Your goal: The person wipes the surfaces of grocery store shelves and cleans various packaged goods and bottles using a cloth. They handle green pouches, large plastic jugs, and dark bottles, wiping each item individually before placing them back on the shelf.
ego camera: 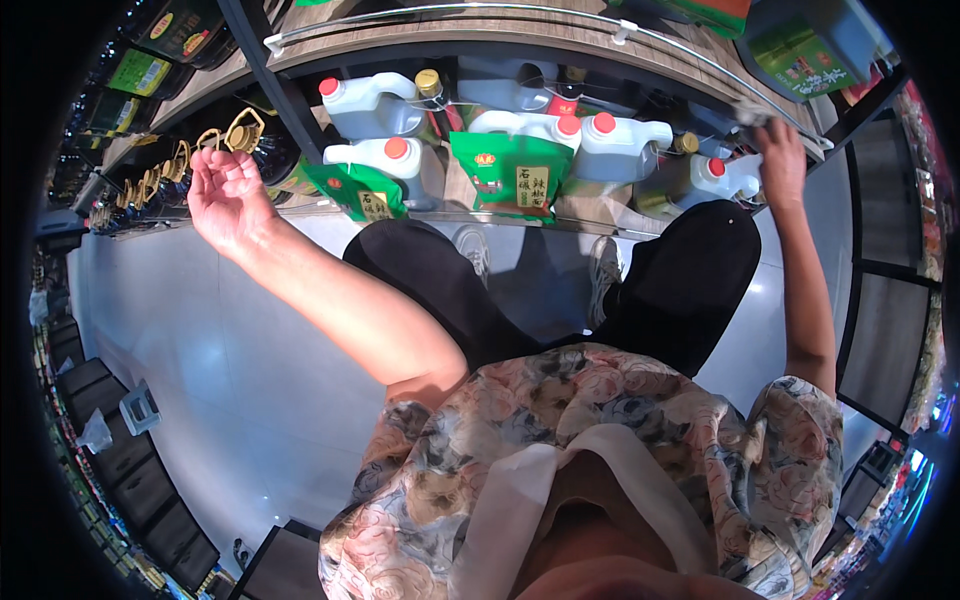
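Observation:
My left hand [229,196] is raised at the left, palm up with curled fingers, beside the yellow handles of dark bottles [245,135]; no held object shows in it. At the right, my right hand [782,161] has its fingers on a crumpled greyish cloth [752,114] against the front edge of the shelf. Below that edge, on the lower shelf, stand white plastic jugs with red caps [622,150], one of them [727,178] close to my right wrist. Two green pouches [512,176] bearing writing stand upright at the front of that shelf.
A metal guard rail [450,9] runs along the upper shelf's wooden edge. A dark upright post [277,82] divides the shelving at left. A large labelled jug [814,49] stands at upper right. My knees are close to the lower shelf. A grey plastic object [140,409] is at far left.

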Motion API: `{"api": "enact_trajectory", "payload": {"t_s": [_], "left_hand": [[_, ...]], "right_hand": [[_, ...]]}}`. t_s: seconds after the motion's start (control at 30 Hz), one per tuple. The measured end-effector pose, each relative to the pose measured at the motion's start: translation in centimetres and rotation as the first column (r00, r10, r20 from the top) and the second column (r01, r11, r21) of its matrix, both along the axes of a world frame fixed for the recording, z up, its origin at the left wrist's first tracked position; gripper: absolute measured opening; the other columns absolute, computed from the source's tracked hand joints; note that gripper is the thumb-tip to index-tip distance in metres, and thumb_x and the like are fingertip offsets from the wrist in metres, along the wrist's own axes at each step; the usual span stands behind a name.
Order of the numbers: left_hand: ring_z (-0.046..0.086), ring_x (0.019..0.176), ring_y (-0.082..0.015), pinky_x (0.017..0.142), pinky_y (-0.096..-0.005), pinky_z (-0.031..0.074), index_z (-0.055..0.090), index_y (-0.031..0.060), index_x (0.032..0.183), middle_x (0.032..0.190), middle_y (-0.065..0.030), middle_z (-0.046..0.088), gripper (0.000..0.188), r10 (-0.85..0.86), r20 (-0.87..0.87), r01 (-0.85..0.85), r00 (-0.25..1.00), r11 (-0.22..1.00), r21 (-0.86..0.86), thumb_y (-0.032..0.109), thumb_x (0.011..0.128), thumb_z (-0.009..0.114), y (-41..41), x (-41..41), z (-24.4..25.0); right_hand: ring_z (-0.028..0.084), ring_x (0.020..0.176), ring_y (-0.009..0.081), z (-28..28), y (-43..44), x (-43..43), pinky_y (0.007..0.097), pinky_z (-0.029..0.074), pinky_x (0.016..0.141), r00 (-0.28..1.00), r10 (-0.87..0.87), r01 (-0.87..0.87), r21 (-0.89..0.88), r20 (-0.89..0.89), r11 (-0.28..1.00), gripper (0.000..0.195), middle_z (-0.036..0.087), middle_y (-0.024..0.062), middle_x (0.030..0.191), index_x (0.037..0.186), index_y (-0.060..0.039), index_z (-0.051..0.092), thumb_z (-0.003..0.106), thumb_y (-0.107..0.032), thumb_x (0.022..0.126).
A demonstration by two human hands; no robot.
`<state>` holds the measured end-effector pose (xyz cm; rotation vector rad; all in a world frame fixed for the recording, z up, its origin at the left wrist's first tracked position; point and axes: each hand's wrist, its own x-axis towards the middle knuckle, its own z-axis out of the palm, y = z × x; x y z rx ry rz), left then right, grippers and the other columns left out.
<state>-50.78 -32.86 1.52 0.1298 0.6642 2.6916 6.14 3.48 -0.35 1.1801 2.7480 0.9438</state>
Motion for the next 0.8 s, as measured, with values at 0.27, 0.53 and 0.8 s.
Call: {"api": "enact_trajectory", "payload": {"t_s": [0.27, 0.53, 0.8], "left_hand": [[0.061, 0.079, -0.0176, 0.080, -0.0332, 0.045, 0.062, 0.0027, 0.098, 0.089, -0.0064, 0.066, 0.018, 0.009, -0.048, -0.024, 0.999, 0.943, -0.331, 0.015, 0.092, 0.051, 0.4, -0.9, -1.5], [0.063, 0.095, -0.0178, 0.091, -0.0320, 0.044, 0.062, 0.0015, 0.112, 0.104, -0.0091, 0.068, 0.033, -0.476, -0.156, 0.223, 0.865, 0.644, -0.732, 0.029, 0.096, 0.053, -2.5, 0.1, -5.3], [0.063, 0.103, -0.0254, 0.094, -0.0390, 0.049, 0.062, -0.0027, 0.114, 0.113, -0.0141, 0.066, 0.053, -0.807, 0.176, 0.716, 0.563, 0.370, -0.592, 0.045, 0.099, 0.044, -8.1, 8.7, -9.3]], "right_hand": [[0.067, 0.091, 0.0268, 5.2, -4.7, 7.7, 0.0368, 0.051, 0.082, 0.679, -0.418, 0.388, -0.188, -0.604, 0.902, 0.044, 0.068, 0.0122, 0.103, 0.123, -0.0200, 0.063, 0.069, -0.025, 0.080], [0.066, 0.084, 0.0135, 4.9, -10.5, 5.1, 0.0242, 0.050, 0.077, -0.059, -0.559, -0.398, -0.494, -0.827, 0.773, 0.038, 0.070, 0.0083, 0.095, 0.109, 0.0051, 0.067, 0.074, -0.020, 0.081], [0.059, 0.114, 0.0259, -4.5, -5.4, 9.9, 0.0417, 0.046, 0.101, -0.535, -0.793, -0.761, -0.243, -0.291, 0.602, 0.037, 0.061, 0.0120, 0.125, 0.126, -0.0038, 0.057, 0.042, -0.026, 0.100]]}}
